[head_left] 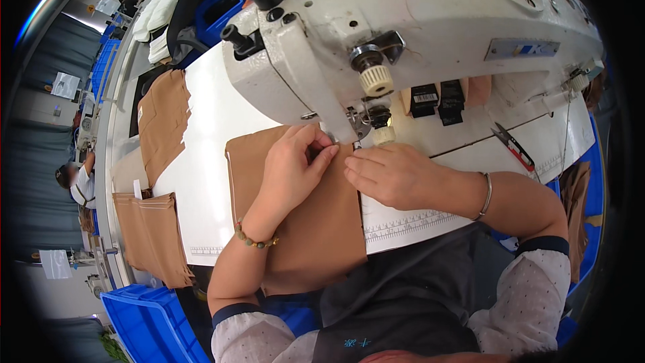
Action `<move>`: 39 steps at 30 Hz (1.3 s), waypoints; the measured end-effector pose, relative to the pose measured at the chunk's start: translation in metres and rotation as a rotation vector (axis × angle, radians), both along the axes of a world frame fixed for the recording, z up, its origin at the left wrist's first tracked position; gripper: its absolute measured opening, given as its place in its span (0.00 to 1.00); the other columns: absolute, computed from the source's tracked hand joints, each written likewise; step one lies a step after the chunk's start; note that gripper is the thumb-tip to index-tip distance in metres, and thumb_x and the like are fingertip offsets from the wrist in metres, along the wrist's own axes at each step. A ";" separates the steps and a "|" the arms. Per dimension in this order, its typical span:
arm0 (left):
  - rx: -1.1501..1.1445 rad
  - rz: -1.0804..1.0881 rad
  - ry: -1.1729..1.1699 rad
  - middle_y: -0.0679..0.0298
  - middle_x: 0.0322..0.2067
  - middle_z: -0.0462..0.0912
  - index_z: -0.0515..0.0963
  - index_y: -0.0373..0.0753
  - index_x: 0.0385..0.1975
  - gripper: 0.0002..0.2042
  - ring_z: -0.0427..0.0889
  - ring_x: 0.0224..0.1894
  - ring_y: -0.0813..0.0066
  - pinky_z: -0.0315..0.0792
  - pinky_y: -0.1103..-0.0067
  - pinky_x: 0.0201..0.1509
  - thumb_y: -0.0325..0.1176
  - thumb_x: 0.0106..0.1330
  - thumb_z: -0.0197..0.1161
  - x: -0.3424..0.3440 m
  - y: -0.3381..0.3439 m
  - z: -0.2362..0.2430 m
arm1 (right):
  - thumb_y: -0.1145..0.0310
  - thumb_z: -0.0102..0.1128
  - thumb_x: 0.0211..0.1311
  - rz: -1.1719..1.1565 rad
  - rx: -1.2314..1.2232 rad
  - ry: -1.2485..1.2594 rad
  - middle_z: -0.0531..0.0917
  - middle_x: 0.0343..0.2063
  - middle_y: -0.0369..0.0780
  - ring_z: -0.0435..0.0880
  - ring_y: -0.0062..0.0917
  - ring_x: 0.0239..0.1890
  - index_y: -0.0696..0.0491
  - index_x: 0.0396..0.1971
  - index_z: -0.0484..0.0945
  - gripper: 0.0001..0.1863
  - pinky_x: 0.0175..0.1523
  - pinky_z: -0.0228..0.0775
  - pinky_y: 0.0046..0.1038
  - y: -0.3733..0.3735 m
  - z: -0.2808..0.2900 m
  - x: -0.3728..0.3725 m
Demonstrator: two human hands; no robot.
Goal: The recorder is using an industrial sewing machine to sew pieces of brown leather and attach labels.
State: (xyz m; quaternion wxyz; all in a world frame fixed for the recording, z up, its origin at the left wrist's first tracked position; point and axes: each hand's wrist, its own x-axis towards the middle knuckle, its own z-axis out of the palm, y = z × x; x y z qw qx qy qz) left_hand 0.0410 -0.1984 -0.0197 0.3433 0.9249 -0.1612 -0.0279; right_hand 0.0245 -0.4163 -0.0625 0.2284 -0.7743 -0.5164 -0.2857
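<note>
A brown fabric piece (289, 222) lies under the head of a white sewing machine (302, 74), its upper right corner at the presser foot (357, 138). My left hand (295, 165) is on the fabric, thumb and index finger pinched on its edge just left of the foot. My right hand (390, 175) is closed on the fabric's right edge beside the foot, fingers bent and pressed together. Both hands partly hide that edge.
Brown fabric stacks (151, 235) sit at left on the white table (201, 114). Black-handled snips with red (514, 148) and black labels (451, 101) lie at right. Blue bins (151, 323) flank the table. Another person (84, 181) is at the far left.
</note>
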 end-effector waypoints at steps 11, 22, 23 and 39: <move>0.388 -0.303 -0.527 0.68 0.48 0.83 0.83 0.42 0.48 0.20 0.84 0.40 0.67 0.79 0.76 0.39 0.21 0.52 0.63 -0.016 0.004 -0.005 | 0.69 0.61 0.49 -0.016 -0.181 0.103 0.85 0.44 0.40 0.80 0.26 0.38 0.58 0.39 0.82 0.16 0.34 0.76 0.26 -0.010 0.014 -0.002; 0.426 -0.272 -0.598 0.69 0.49 0.82 0.83 0.40 0.47 0.19 0.78 0.36 0.71 0.78 0.78 0.36 0.25 0.52 0.63 -0.012 -0.006 -0.011 | 0.69 0.60 0.48 -0.083 -0.111 0.048 0.78 0.29 0.34 0.78 0.24 0.35 0.52 0.23 0.76 0.04 0.34 0.73 0.26 -0.013 0.011 0.003; 0.425 -0.269 -0.598 0.69 0.49 0.82 0.83 0.40 0.47 0.19 0.78 0.36 0.71 0.78 0.78 0.36 0.25 0.52 0.63 -0.012 -0.006 -0.012 | 0.69 0.60 0.48 -0.081 -0.099 0.047 0.78 0.29 0.34 0.78 0.24 0.35 0.52 0.23 0.76 0.04 0.33 0.73 0.26 -0.013 0.010 0.003; 0.137 -0.249 -0.164 0.55 0.57 0.78 0.76 0.34 0.53 0.27 0.75 0.61 0.54 0.66 0.57 0.65 0.47 0.60 0.71 -0.130 -0.014 0.018 | 0.55 0.72 0.45 -0.212 -0.238 0.307 0.75 0.25 0.35 0.78 0.26 0.29 0.50 0.26 0.78 0.16 0.27 0.70 0.30 -0.009 0.038 -0.074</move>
